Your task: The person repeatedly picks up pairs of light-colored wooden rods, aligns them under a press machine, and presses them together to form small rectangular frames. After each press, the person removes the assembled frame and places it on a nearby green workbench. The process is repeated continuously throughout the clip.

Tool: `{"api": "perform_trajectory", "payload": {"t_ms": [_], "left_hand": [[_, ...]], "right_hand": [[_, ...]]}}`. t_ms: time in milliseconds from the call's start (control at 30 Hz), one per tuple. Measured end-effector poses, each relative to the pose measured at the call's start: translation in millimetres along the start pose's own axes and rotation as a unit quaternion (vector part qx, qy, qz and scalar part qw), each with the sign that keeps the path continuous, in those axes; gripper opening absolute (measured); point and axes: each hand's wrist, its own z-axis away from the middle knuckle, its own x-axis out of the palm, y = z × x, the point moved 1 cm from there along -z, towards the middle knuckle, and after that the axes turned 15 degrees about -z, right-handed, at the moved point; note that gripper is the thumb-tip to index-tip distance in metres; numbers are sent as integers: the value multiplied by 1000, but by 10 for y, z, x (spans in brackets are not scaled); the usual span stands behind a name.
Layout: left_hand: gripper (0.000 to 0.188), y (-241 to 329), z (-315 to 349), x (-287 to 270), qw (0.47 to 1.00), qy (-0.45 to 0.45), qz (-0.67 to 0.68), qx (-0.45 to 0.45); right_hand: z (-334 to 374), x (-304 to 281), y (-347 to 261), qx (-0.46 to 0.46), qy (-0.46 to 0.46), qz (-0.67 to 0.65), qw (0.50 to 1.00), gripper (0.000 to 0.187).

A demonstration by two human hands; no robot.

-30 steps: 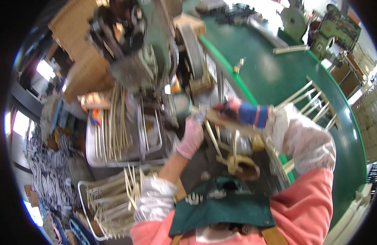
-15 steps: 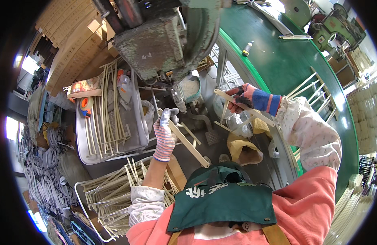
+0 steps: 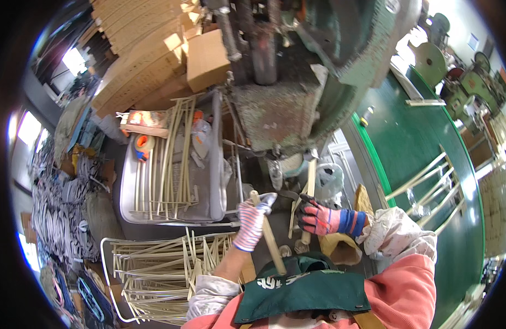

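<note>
My left hand (image 3: 251, 222), in a striped knit glove, is closed around a cream flat bar (image 3: 273, 245) that slants down toward my apron. Close by on the right, my right hand (image 3: 320, 217), in a pink and dark glove with a blue cuff, grips a second cream bar (image 3: 311, 178) standing nearly upright. A thin cream rod (image 3: 292, 219) shows between the two hands. Just beyond them hangs the head of a worn green press machine (image 3: 277, 118); its lower tool (image 3: 275, 174) sits slightly above and between the bars. The fingertips of both hands are partly hidden.
Left of the press, a grey tray (image 3: 217, 186) holds cream rods, a tape roll (image 3: 144, 145) and a small box (image 3: 146, 122). A wire basket (image 3: 106, 268) full of cream frames stands nearer. To the right runs a green-topped table (image 3: 428, 137) with another frame (image 3: 428, 192).
My right hand has come inward and down, turning its bar from slanted to nearly upright. My left hand has shifted right and lower in view. The whole view has swung, with the press now further right.
</note>
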Motion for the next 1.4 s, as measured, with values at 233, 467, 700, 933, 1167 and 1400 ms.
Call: {"api": "perform_trajectory", "payload": {"t_ms": [233, 467, 700, 933, 1167, 1400], "left_hand": [[19, 211, -301, 390, 998, 27, 61, -14], [16, 256, -384, 577, 994, 51, 93, -30], [13, 201, -386, 633, 995, 44, 84, -38], [16, 135, -349, 816, 990, 85, 88, -72], [18, 238, -293, 735, 980, 84, 176, -29], [14, 264, -375, 696, 984, 42, 169, -21]], "right_hand": [[36, 108, 199, -155, 40, -36, 987, 28], [118, -31, 334, -137, 15, -76, 988, 23], [317, 116, 1444, 315, 170, 11, 934, 19], [403, 1046, 2127, 328, 263, -262, 869, 14], [309, 958, 1972, 339, 260, -314, 848, 17], [274, 975, 2077, 341, 265, -344, 834, 21]]}}
